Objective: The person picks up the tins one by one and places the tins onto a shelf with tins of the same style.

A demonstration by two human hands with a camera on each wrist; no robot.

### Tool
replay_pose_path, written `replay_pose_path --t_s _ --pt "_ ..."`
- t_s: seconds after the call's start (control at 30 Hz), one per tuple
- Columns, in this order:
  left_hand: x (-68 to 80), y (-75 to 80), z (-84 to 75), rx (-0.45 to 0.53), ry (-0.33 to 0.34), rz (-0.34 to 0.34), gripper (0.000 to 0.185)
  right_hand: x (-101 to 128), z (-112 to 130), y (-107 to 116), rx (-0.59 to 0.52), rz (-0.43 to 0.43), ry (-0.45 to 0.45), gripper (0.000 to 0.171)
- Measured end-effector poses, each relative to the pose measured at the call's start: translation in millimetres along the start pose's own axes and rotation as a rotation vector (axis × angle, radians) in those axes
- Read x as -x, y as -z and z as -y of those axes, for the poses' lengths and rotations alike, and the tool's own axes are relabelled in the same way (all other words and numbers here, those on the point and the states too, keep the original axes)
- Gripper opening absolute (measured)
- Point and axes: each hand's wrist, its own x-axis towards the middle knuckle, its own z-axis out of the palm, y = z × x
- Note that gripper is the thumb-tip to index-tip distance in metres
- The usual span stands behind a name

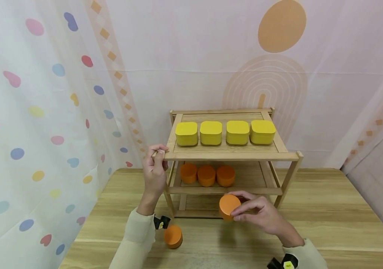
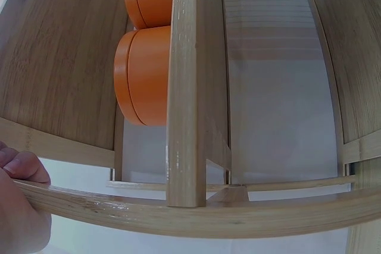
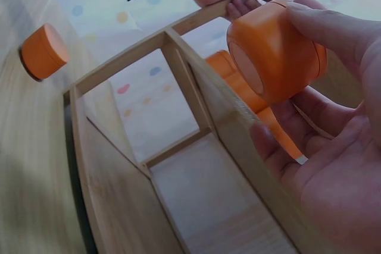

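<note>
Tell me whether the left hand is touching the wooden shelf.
Touching. The head view shows the left hand pinching the front left corner of the wooden shelf top tier; the left wrist view shows its fingers on the rail.

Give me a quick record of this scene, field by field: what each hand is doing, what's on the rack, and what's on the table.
left hand: grips the front left corner of the rack's top shelf
right hand: holds an orange tin in front of the rack, off the table
rack: wooden, open shelves, stands on the table
top shelf: four yellow tins in a row
middle shelf: three orange tins in a row
table: one loose orange tin near the left sleeve
</note>
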Motion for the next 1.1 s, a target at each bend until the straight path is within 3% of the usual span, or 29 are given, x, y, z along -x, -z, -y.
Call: replay_pose_path --t_s 0.77,1.0,1.1 --pt "-0.2 -0.2 2.8 0.021 -0.040 0.003 0.022 2 18 21 0.067 -0.174 -0.019 0.032" --pt "-0.3 -0.7 1.8 0.021 -0.041 0.003 0.022 0 19 25 0.111 -0.205 0.022 0.033" --pt "-0.5 -0.7 1.6 0.021 -0.040 0.001 0.022 -1 19 27 0.155 -0.245 -0.019 0.028"
